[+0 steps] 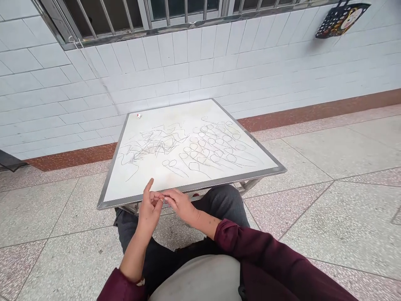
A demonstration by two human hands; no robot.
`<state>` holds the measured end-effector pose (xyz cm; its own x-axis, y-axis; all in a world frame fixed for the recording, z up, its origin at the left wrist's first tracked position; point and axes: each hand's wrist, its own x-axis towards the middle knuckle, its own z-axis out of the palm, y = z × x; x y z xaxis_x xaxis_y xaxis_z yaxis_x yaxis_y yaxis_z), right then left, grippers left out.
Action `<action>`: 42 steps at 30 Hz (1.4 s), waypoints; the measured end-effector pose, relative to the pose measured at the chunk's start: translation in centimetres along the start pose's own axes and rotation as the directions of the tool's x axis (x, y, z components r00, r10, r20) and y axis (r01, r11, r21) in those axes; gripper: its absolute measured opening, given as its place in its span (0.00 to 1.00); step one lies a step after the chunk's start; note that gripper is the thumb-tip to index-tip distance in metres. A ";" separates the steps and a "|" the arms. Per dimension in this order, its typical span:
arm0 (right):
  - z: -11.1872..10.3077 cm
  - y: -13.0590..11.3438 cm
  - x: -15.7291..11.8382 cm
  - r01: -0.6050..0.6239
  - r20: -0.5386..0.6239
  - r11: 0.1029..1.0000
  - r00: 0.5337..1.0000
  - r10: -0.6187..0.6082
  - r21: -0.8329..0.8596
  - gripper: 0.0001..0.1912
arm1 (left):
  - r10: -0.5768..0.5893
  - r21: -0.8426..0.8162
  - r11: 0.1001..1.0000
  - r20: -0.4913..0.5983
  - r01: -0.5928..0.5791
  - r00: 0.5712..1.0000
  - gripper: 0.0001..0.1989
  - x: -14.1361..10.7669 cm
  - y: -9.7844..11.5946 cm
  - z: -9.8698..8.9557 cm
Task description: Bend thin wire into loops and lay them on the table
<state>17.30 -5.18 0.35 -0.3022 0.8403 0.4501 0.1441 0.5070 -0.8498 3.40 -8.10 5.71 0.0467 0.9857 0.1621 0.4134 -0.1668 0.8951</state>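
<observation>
At the left, one maroon sleeve (120, 288) is seen, and the left hand (150, 207) is raised just above the near rim of the surface (191, 187), with its index finger pointed up and the other fingers curled. One white, metal-framed surface is placed over the lap. One small red-and-white object (138, 116) is lying near the far left corner, well apart from both hands. Two groups of dark marks are drawn on the surface: one tangled scribble (153, 142) on the left and rows of looped figures (213, 144) on the right, too many to count exactly. The right hand (180, 202) is brought in from the right, with its fingertips (166, 200) touching the left hand. Whether anything small is pinched between them cannot be told. A second maroon sleeve (250, 246) is seen at the right. One patterned bag (343, 19) is hung on the tiled wall (200, 83), far right.
</observation>
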 end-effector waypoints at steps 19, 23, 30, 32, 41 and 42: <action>-0.8 2.2 -2.2 -0.463 0.328 0.815 0.875 0.357 0.348 0.14 | 0.241 0.516 0.776 0.288 -0.362 0.927 0.26 -3.1 -4.3 -1.6; -3.1 2.3 -2.4 -0.376 0.318 0.899 0.900 0.297 0.225 0.09 | 0.140 0.364 0.904 0.247 -0.226 0.959 0.26 -3.6 -3.9 -1.7; -5.8 2.3 -2.4 -0.297 0.308 0.952 0.914 0.263 0.070 0.09 | -0.057 -0.168 0.981 0.216 0.094 0.975 0.31 -4.0 -2.5 -0.5; -6.2 1.6 -2.2 -0.223 0.311 0.975 0.926 0.213 0.000 0.08 | -0.097 -0.285 0.945 0.217 0.158 0.971 0.33 -3.9 -2.4 -0.2; -6.5 -0.8 -1.7 -0.207 0.583 0.977 0.801 0.137 0.055 0.09 | -0.262 -0.541 0.769 0.219 0.340 0.940 0.32 -3.2 -1.1 0.3; -6.4 -0.7 -1.8 -0.311 0.625 0.942 0.762 0.169 0.125 0.10 | -0.285 -0.564 0.743 0.219 0.359 0.933 0.31 -3.2 -0.9 0.4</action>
<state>23.79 -5.78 1.86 -0.7947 0.6063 0.0286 0.1120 0.1927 -0.9748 3.21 -11.09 4.23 0.1254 0.9728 -0.1946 -0.1888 0.2159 0.9580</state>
